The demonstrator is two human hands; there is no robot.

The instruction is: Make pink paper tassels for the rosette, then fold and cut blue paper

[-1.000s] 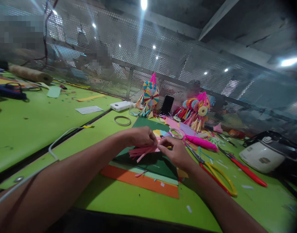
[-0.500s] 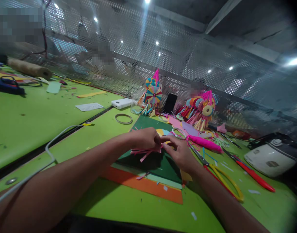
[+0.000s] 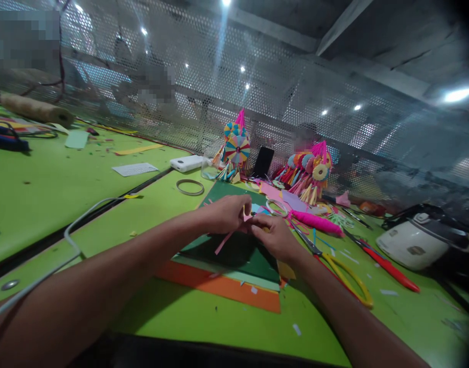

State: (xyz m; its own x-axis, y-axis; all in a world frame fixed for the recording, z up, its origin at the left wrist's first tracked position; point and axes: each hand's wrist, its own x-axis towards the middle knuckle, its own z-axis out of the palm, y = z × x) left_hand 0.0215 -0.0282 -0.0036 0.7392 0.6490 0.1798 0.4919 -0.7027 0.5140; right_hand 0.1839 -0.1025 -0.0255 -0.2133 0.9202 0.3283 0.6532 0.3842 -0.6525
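My left hand (image 3: 230, 212) is closed, its fingers pinching a pink fringed paper strip (image 3: 224, 242) above a dark green sheet (image 3: 234, 260). From the other side my right hand (image 3: 273, 234) grips the same paper, thumb and index finger meeting close to the left fingertips. One thin cut strand hangs down toward the sheet; most of the fringe is hidden behind my left hand. Under the green sheet lie a pale green sheet and an orange sheet (image 3: 219, 286). Scissors with yellow and red handles (image 3: 347, 278) rest to the right of my right hand.
Behind the hands stand paper tassel ornaments (image 3: 237, 149) and a black phone (image 3: 263, 162). A roll of tape (image 3: 190, 187) and a white power bank (image 3: 186, 163) lie left of them. A pink-wrapped bundle (image 3: 317, 223), red-handled pliers (image 3: 391, 268) and a white appliance (image 3: 414, 244) are at right.
The pink fringed paper has turned and gathered between my fingers, so fewer strands show below my left hand. Both hands stay close together. The view has shifted slightly.
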